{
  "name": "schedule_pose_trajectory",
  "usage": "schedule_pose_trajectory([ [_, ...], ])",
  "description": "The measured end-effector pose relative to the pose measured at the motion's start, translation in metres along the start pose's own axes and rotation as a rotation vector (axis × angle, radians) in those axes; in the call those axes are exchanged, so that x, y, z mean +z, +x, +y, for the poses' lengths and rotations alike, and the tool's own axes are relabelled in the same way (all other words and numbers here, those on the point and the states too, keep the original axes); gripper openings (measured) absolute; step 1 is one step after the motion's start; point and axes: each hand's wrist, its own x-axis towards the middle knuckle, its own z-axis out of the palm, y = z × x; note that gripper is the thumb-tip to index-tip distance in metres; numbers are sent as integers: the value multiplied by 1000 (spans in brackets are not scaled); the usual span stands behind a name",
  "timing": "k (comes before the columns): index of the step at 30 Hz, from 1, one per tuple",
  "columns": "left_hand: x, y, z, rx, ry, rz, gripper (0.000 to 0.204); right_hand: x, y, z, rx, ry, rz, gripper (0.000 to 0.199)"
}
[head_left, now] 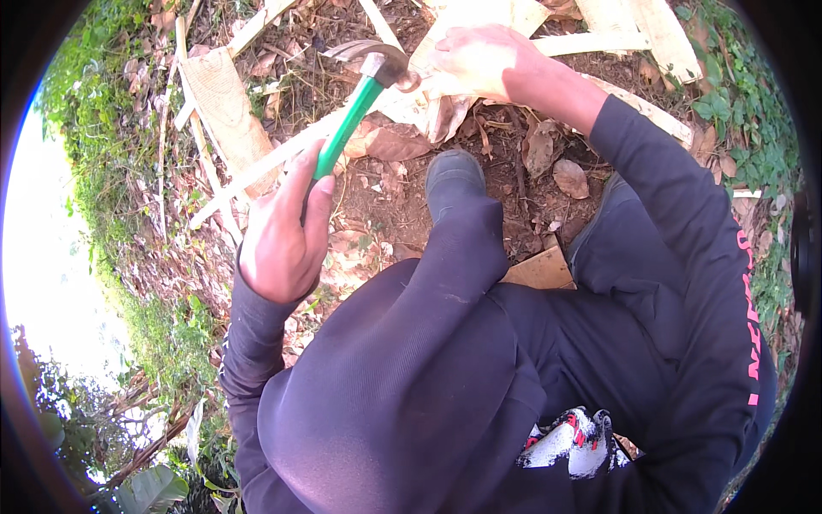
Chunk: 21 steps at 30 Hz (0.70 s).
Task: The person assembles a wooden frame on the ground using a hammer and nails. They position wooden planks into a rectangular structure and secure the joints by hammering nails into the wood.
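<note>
My left hand (284, 236) is wrapped round the green handle of a claw hammer (349, 128). The hammer slants up and to the right, its metal head beside my right hand. Strong sunlight washes out my right hand (490, 64), whose fingers look curled. Whatever they hold, if anything, is lost in the glare. Below these fingers lies a pale, crumpled, sheet-like thing (441, 116), touching the ground litter. A long thin wooden strip (265, 167) runs from the lower left toward it.
A wide board (224, 107) lies at the left, with more planks (655, 38) at the far right. A short wood piece (541, 270) sits between my legs. My boot (454, 176) stands on soil with dry leaves (571, 178). Green plants (745, 111) border the spot.
</note>
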Motion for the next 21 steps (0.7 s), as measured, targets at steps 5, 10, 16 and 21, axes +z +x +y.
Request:
schedule_pose_trajectory([
  [5,-6,-2,13,8,-11,170,38,-18,26,-15,305,-58,-462,40],
  [10,2,-1,0,89,138,-73,37,-15,20,-18,217,-108,-319,35],
  [16,0,-1,17,60,75,-13,36,-8,-5,-6,67,-124,-74,39],
  [21,-5,4,19,119,174,-89,36,5,-15,-1,21,-192,-86,43],
])
